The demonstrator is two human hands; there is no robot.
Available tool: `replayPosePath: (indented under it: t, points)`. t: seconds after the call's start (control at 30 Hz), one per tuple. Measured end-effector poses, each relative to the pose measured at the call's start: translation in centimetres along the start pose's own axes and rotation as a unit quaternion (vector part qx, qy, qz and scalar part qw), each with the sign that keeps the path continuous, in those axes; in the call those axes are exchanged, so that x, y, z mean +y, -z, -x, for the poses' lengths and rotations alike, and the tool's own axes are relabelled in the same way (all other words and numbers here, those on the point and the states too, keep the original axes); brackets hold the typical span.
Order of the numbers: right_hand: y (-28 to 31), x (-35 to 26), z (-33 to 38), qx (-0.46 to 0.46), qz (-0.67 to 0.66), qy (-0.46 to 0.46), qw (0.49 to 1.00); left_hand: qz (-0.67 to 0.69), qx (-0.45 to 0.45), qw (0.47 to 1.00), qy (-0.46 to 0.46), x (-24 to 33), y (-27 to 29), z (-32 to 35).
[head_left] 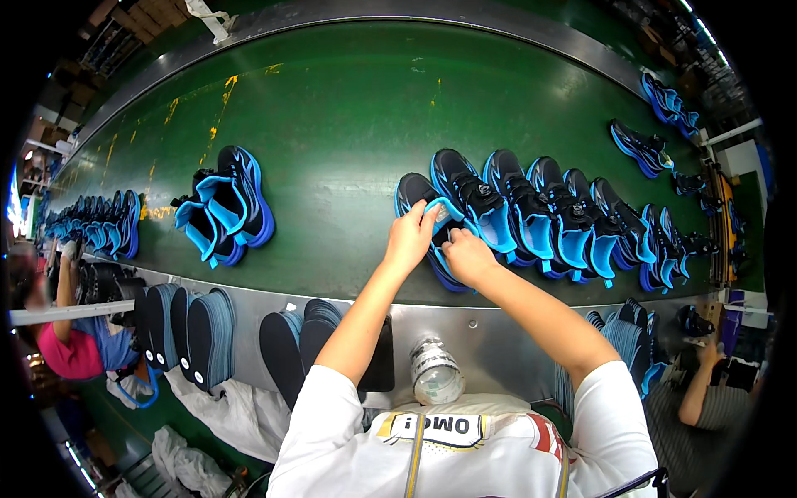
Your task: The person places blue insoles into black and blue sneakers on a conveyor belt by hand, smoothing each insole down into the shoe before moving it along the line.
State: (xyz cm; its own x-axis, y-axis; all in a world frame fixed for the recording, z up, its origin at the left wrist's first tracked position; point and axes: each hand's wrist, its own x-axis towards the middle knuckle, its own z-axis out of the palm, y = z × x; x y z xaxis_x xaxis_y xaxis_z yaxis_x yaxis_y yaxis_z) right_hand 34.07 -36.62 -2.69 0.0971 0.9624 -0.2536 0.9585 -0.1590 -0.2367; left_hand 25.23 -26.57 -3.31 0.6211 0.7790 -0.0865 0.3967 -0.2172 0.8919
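Observation:
A black and blue sneaker [413, 189] lies at the left end of a row on the green conveyor belt, toe pointing away from me. My left hand [410, 238] pinches the light blue-lined tongue or collar at its opening. Beside it my right hand [470, 256] is closed, its curled fingertips at the shoe's opening. Whatever those fingertips hold is hidden in the shoe. Touching this shoe on the right, a like sneaker [465, 187] has a round dial on its tongue.
A pair of sneakers [237, 195] stands apart to the left. Stacked insoles [209, 332] line the near metal ledge [481, 319], with a clear plastic jar [436, 373] close to my body. Co-workers are at both sides; one arm [701, 386] shows at right.

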Motion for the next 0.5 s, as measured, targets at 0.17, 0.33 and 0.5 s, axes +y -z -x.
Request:
replayPosePath:
  t: [0.17, 0.33, 0.5]
  points:
    - [-0.3, 0.5, -0.6, -0.09, 0.056, 0.009, 0.994, -0.011, 0.002, 1.0, -0.013, 0.5, -0.2, 0.5]
    - [0.8, -0.5, -1.5, -0.246, 0.174, 0.022, 0.953, -0.02, -0.014, 1.0, -0.002, 0.4, 0.0, 0.4]
    - [1.6, -0.9, -2.3, -0.292, 0.165, 0.035, 0.941, -0.028, 0.08, 0.995, -0.054, 0.3, -1.4, 0.6]
